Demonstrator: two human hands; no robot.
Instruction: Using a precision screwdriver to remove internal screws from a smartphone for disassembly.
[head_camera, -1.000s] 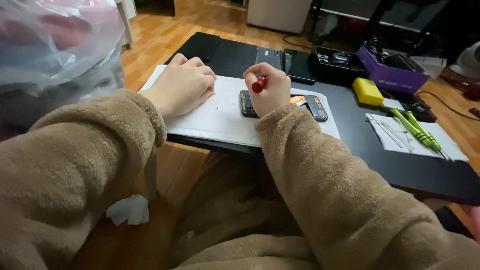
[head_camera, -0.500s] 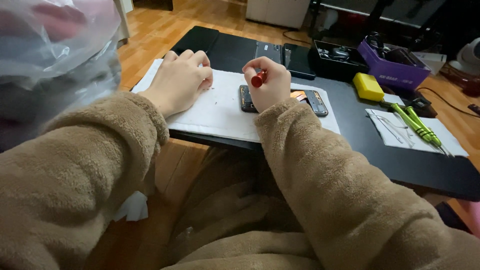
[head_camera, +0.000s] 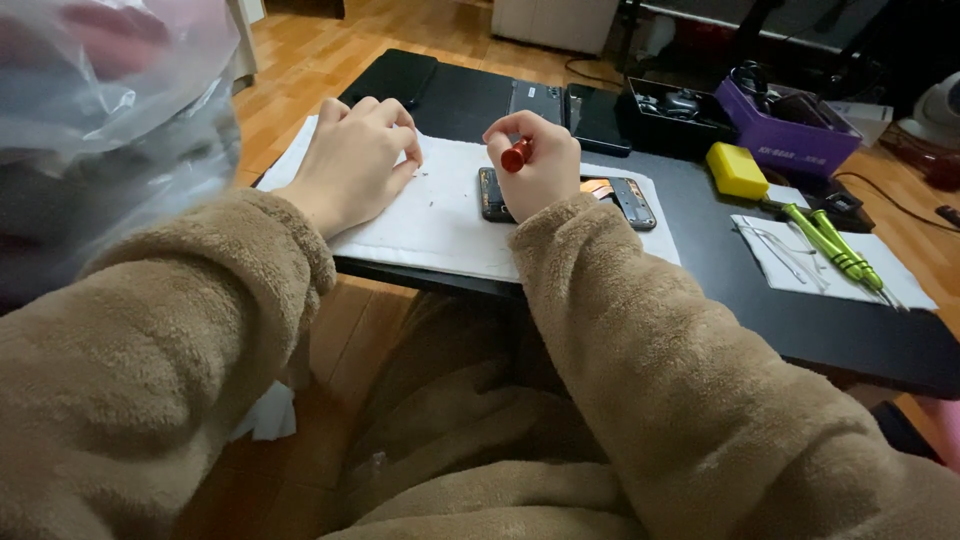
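2 hands over white mat (head_camera: 450, 215) at worktop (head_camera: 720, 270) near edge. Right hand (head_camera: 535, 165) clamped on red-handled screwdriver (head_camera: 515, 155), above opened phone (head_camera: 620, 200) on mat. Left hand (head_camera: 355, 170) loosely curled, empty, resting on mat. Risk: tip slipping, gouging phone internals; tiny screws rolling off.

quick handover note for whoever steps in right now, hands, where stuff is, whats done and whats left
Left hand: loosely curled, resting on the white mat, holding nothing visible.
Right hand: gripping a red-handled screwdriver over the opened phone, which lies on the mat.
Green screwdrivers lie on white paper at right; yellow block and purple box behind.
Done: phone back is off, insides exposed.
Left: cannot tell which screws remain.
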